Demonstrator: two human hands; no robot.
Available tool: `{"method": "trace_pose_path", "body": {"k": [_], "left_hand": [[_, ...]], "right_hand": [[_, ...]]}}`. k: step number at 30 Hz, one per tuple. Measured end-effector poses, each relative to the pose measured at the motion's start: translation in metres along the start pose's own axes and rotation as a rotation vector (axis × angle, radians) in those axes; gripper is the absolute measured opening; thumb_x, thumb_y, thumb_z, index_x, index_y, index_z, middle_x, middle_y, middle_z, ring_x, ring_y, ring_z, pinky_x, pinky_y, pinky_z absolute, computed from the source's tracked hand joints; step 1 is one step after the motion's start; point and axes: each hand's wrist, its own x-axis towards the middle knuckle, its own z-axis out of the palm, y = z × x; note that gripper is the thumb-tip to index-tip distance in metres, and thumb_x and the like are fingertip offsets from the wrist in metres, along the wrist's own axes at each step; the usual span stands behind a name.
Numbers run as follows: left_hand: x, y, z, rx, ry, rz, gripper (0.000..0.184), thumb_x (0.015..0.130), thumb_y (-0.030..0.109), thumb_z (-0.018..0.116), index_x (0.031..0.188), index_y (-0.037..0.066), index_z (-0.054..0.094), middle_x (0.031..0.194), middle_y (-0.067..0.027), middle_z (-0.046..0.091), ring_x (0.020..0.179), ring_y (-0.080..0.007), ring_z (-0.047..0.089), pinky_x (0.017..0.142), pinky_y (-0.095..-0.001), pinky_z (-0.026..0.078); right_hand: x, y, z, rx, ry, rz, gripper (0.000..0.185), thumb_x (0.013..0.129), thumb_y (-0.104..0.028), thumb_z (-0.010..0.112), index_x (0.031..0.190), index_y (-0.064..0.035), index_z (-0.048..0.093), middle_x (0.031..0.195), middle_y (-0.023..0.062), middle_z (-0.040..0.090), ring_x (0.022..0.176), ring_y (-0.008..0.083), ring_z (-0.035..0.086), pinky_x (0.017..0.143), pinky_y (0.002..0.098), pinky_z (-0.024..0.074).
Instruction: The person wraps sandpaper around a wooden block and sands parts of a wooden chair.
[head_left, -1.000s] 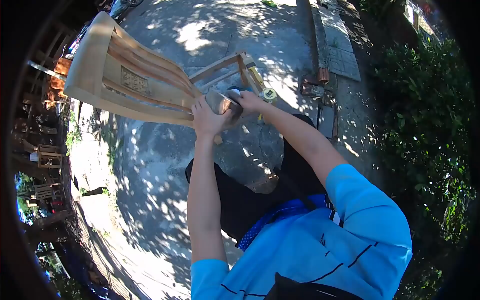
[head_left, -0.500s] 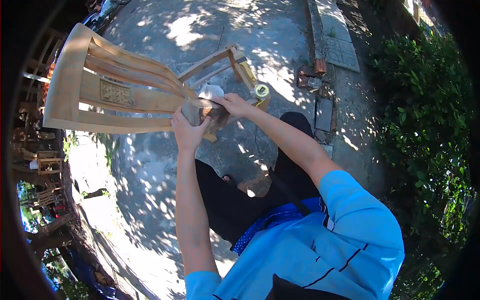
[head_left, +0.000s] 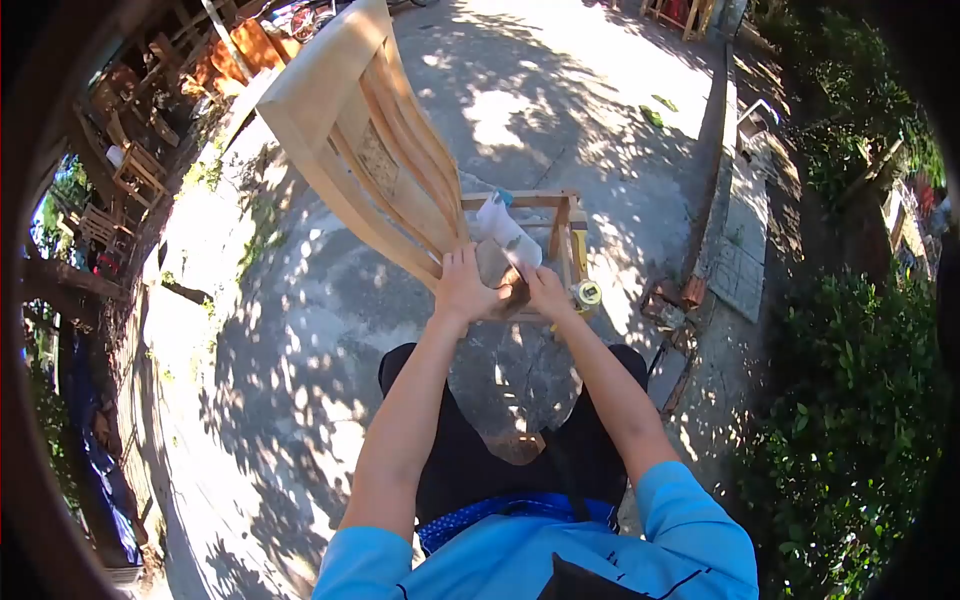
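"What do you see far to the left of the hands?"

"Small wooden chairs (head_left: pixel 139 175) by the bright ground. Then comes a big chair back (head_left: pixel 330 110), up and to the left of the left hand (head_left: pixel 465 287). It leans, and it has long wavy slats and a carved panel (head_left: pixel 378 162)."

"What is the left hand doing?"

"It is partly spread. Its fingers are at the low end of the chair back, and its thumb points over to the right hand (head_left: pixel 547 293)."

"What is between the hands?"

"A brown and gray part (head_left: pixel 493 262). Both hands hold it."

"And the white thing (head_left: pixel 515 238)?"

"It is just past the right hand's fingers. It looks like a thin bag with a blue bit (head_left: pixel 503 197) at the far end. I can't tell what is in it."

"Is the right hand open?"

"No, its fingers are bent and close together. I can't tell if they pinch the white thing too."

"What is past that?"

"A wooden frame (head_left: pixel 540 199) beyond the right hand, and a round yellow thing (head_left: pixel 587 293) just right of it. Bricks (head_left: pixel 693 291) and bushes (head_left: pixel 850 390) are farther right."
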Motion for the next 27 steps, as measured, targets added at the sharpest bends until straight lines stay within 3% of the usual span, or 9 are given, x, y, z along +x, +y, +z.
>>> {"method": "trace_pose_path", "body": {"k": [3, 9, 10, 13, 14, 17, 21, 22, 27], "left_hand": [[-0.002, 0.004, 0.006, 0.003, 0.024, -0.009, 0.094, 0.065, 0.045, 0.085, 0.138, 0.003, 0.043, 0.133, -0.0172, 0.053, 0.126, -0.0378, 0.047, 0.106, -0.0473, 0.045], [0.007, 0.013, 0.000, 0.071, -0.100, -0.062, 0.095, 0.068, 0.047, 0.082, 0.140, 0.001, 0.040, 0.138, -0.0157, 0.050, 0.131, -0.0350, 0.046, 0.102, -0.0472, 0.050], [0.009, 0.013, 0.001, 0.102, -0.116, -0.058, 0.095, 0.069, 0.047, 0.081, 0.141, 0.001, 0.040, 0.139, -0.0153, 0.049, 0.133, -0.0344, 0.045, 0.103, -0.0468, 0.050], [0.016, 0.021, 0.003, 0.122, -0.127, -0.019, 0.087, 0.072, 0.037, 0.077, 0.141, 0.000, 0.039, 0.141, -0.0168, 0.047, 0.134, -0.0353, 0.044, 0.103, -0.0477, 0.051], [0.021, 0.017, 0.013, 0.133, -0.121, -0.001, 0.085, 0.073, 0.034, 0.076, 0.141, 0.000, 0.039, 0.141, -0.0174, 0.047, 0.135, -0.0358, 0.044, 0.103, -0.0480, 0.051], [0.026, 0.010, 0.041, 0.195, -0.058, 0.088, 0.072, 0.080, 0.030, 0.067, 0.139, -0.001, 0.041, 0.135, -0.0185, 0.049, 0.131, -0.0374, 0.045, 0.100, -0.0476, 0.053], [0.014, 0.038, 0.033, 0.157, -0.040, 0.094, 0.051, 0.088, 0.029, 0.057, 0.127, -0.003, 0.048, 0.131, -0.0180, 0.053, 0.125, -0.0353, 0.049, 0.096, -0.0440, 0.054], [0.015, 0.043, 0.032, 0.153, -0.058, 0.080, 0.050, 0.088, 0.029, 0.057, 0.126, -0.002, 0.048, 0.131, -0.0171, 0.053, 0.126, -0.0348, 0.049, 0.096, -0.0441, 0.054], [0.017, 0.049, 0.021, 0.152, -0.110, 0.055, 0.053, 0.088, 0.030, 0.060, 0.128, -0.002, 0.045, 0.132, -0.0171, 0.051, 0.129, -0.0339, 0.047, 0.096, -0.0448, 0.055]], "right_hand": [[0.013, 0.031, 0.011, 0.030, 0.101, -0.122, 0.056, 0.104, -0.040, 0.053, 0.081, 0.0103, 0.062, 0.070, 0.0263, 0.061, 0.068, 0.0372, 0.063, 0.066, 0.0462, 0.0450], [0.002, -0.107, -0.024, 0.128, -0.052, -0.130, 0.051, 0.104, -0.034, 0.053, 0.079, 0.0101, 0.062, 0.069, 0.0278, 0.061, 0.067, 0.0434, 0.063, 0.064, 0.0483, 0.0444], [0.000, -0.106, -0.023, -0.063, -0.009, -0.227, 0.048, 0.104, -0.033, 0.052, 0.083, 0.0090, 0.063, 0.074, 0.0294, 0.063, 0.074, 0.0488, 0.063, 0.065, 0.0487, 0.0463], [-0.012, -0.098, -0.006, -0.002, 0.171, -0.287, 0.042, 0.104, -0.034, 0.051, 0.102, 0.0052, 0.067, 0.089, 0.0312, 0.067, 0.092, 0.0510, 0.063, 0.075, 0.0498, 0.0503], [-0.009, -0.084, -0.005, -0.128, 0.164, -0.186, 0.043, 0.105, -0.033, 0.049, 0.104, 0.0066, 0.066, 0.085, 0.0296, 0.067, 0.085, 0.0484, 0.065, 0.071, 0.0500, 0.0485], [-0.017, -0.096, -0.010, -0.076, 0.203, -0.219, 0.042, 0.105, -0.031, 0.048, 0.105, 0.0068, 0.066, 0.083, 0.0302, 0.066, 0.084, 0.0490, 0.065, 0.072, 0.0517, 0.0481], [-0.015, -0.074, -0.015, -0.303, 0.342, -0.545, 0.038, 0.104, -0.024, 0.049, 0.131, 0.0012, 0.058, 0.120, 0.0303, 0.063, 0.109, 0.0492, 0.060, 0.089, 0.0523, 0.0489], [-0.024, -0.092, -0.029, -0.379, 0.194, -0.408, 0.041, 0.103, -0.020, 0.048, 0.136, 0.0030, 0.054, 0.131, 0.0272, 0.060, 0.118, 0.0470, 0.056, 0.097, 0.0506, 0.0471], [-0.031, -0.097, -0.042, -0.455, 0.184, -0.451, 0.037, 0.103, -0.017, 0.048, 0.131, 0.0050, 0.059, 0.133, 0.0241, 0.061, 0.129, 0.0421, 0.053, 0.108, 0.0486, 0.0430]]}}
